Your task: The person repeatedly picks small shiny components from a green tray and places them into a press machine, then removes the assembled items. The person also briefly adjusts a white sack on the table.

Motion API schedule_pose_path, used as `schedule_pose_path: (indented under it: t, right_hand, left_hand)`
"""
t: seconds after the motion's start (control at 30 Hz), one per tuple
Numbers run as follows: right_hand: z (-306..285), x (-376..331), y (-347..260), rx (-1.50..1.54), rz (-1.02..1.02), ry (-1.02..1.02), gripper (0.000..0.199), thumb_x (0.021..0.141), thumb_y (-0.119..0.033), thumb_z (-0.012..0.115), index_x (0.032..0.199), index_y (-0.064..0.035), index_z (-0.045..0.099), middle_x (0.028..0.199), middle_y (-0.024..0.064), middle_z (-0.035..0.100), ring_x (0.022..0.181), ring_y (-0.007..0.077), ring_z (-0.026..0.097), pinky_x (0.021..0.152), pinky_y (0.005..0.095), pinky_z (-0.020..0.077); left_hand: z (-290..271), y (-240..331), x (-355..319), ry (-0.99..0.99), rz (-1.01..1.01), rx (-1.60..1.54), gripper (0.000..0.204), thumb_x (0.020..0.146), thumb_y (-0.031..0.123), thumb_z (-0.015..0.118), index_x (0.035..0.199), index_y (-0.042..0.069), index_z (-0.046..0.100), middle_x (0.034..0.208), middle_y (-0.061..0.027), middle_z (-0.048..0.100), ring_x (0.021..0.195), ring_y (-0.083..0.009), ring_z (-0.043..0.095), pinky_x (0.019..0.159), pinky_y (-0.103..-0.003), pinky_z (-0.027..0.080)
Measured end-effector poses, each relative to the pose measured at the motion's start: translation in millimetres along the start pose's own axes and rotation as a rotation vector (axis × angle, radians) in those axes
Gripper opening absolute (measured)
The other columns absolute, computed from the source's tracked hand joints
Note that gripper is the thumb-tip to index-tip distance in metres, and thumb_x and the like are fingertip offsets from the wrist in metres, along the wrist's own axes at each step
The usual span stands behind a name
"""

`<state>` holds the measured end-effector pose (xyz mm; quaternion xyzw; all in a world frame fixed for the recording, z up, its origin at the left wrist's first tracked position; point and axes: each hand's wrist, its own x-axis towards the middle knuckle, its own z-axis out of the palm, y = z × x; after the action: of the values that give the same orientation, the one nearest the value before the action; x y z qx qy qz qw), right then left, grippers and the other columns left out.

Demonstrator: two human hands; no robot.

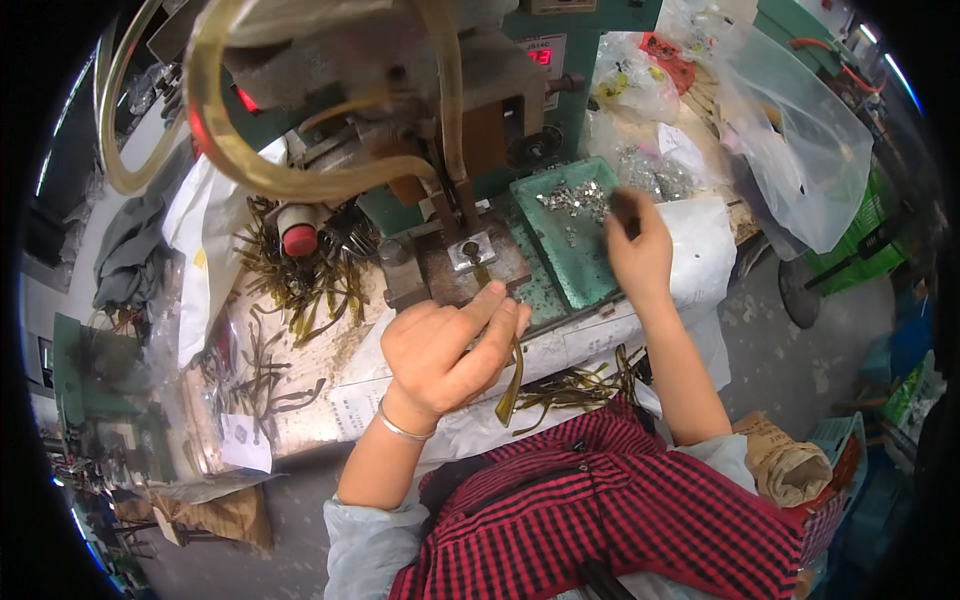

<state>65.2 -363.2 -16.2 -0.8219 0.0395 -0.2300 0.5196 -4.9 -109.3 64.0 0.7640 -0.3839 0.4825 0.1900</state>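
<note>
Head view: left hand (pixel 447 352) pinches an olive strip (pixel 514 378) between thumb and fingertips. Far end of the strip lies on the small metal die plate (pixel 470 250) just beyond those fingertips; tail hangs out below the hand, toward the body. Right hand (pixel 641 252) is curled at the right side of the green tray (pixel 583 275), fingertips by the loose shiny metal bits (pixel 575 197). Blurred, so can't tell if it's gripping a bit or not.

Step, my read: strip end is being located at the die while the right hand deals with the bits. Next move calls for a steady left pinch, end square on the plate, fingertips clear of the tooling.

Clearance: press head (pixel 400 110) and hoses (pixel 330 182) crowd the space ahead of the left hand. Left of it, red button (pixel 299 239) and a strip pile (pixel 325 285). Best open lane is between the hands, over the tray's near half; tray rim is the edge to clear. Nearer the body, more loose strips (pixel 580 385) lie by the bench edge.
</note>
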Motion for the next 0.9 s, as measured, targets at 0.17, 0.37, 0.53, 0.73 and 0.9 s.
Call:
schedule_pose_path:
  t: [0.17,0.37,0.53,0.73,0.9]
  right_hand:
    - [2.4,-20.4,-10.0,-0.325,-0.121,-0.182,0.016,0.081,-0.014,0.075,0.095,-0.0056,0.075,0.098,0.0141,0.069,0.101,0.0372,0.064,0.091,0.0461,0.0502]
    - [24.0,-22.3,-11.6,-0.542,-0.332,-0.116,0.011,0.083,-0.011,0.073,0.092,-0.0064,0.069,0.096,0.0134,0.067,0.100,0.0373,0.063,0.084,0.0495,0.0493]
    - [11.6,-23.8,4.5,-0.341,-0.233,-0.037,0.014,0.092,-0.006,0.066,0.105,-0.0035,0.067,0.093,0.0187,0.071,0.090,0.0409,0.067,0.082,0.0500,0.0512]
    - [16.3,-16.4,-11.2,-0.282,-0.349,0.000,0.016,0.091,-0.003,0.067,0.107,-0.0034,0.071,0.100,0.0166,0.073,0.098,0.0384,0.067,0.087,0.0451,0.0520]
    - [-5.7,-26.7,6.4,-0.458,-0.467,0.098,0.011,0.088,-0.002,0.070,0.098,-0.0050,0.073,0.093,0.0134,0.071,0.088,0.0342,0.066,0.084,0.0443,0.0515]
  left_hand:
    - [-3.9,1.9,-0.7,-0.007,-0.043,-0.018,0.025,0.076,0.007,0.087,0.097,0.008,0.073,0.099,-0.0076,0.076,0.053,-0.0103,0.057,0.047,-0.025,0.040]
    - [-28.6,27.7,-32.2,-0.025,-0.263,-0.104,0.035,0.075,0.002,0.080,0.109,0.009,0.077,0.118,-0.0113,0.077,0.057,-0.0119,0.055,0.053,-0.027,0.042]
    - [-96.6,13.2,-45.3,-0.159,-0.377,0.527,0.018,0.078,0.002,0.079,0.094,0.011,0.076,0.097,-0.0064,0.078,0.061,-0.0178,0.056,0.059,-0.033,0.044]
    - [-95.2,-116.3,-104.9,-0.401,-0.597,0.683,0.014,0.077,0.008,0.078,0.090,0.009,0.077,0.110,-0.0055,0.072,0.093,-0.0312,0.061,0.084,-0.042,0.047]
    - [-70.4,-169.2,-177.7,-0.577,-0.817,0.739,0.013,0.079,0.020,0.074,0.086,0.012,0.080,0.136,-0.0127,0.068,0.101,-0.0340,0.064,0.097,-0.048,0.048]
